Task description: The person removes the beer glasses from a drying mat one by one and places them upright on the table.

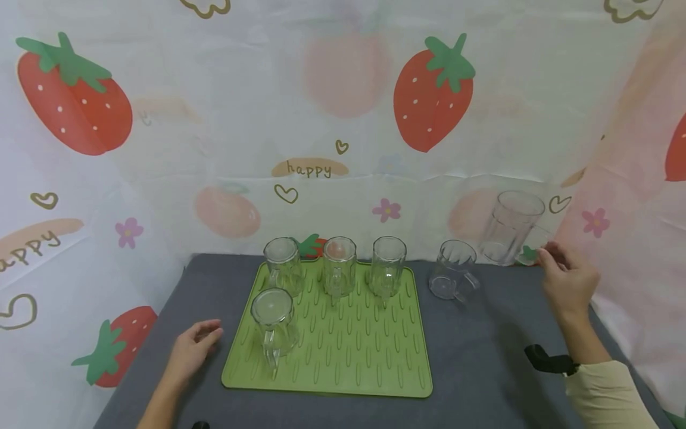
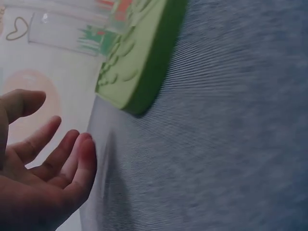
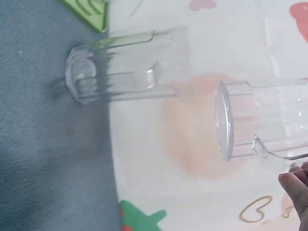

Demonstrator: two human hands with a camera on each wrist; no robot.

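My right hand [image 1: 570,280] holds a clear glass mug [image 1: 511,229] by its handle, raised above the back right of the table. The mug tilts slightly in the head view; in the right wrist view its thick base [image 3: 224,120] is apart from the table. Just left of it, another clear glass mug [image 1: 452,271] stands on the table. My left hand [image 1: 194,348] is beside the left edge of a green ridged mat [image 1: 348,369], fingers loosely bent and holding nothing. In the left wrist view the left hand [image 2: 48,168] is apart from the mat [image 2: 149,62].
Three glass mugs, left [image 1: 283,268], middle [image 1: 340,268] and right [image 1: 389,268], line the mat's back edge. One more mug [image 1: 274,322] stands at its left, handle toward me. Behind the grey tabletop [image 1: 471,369] hangs a strawberry-print cloth [image 1: 343,137].
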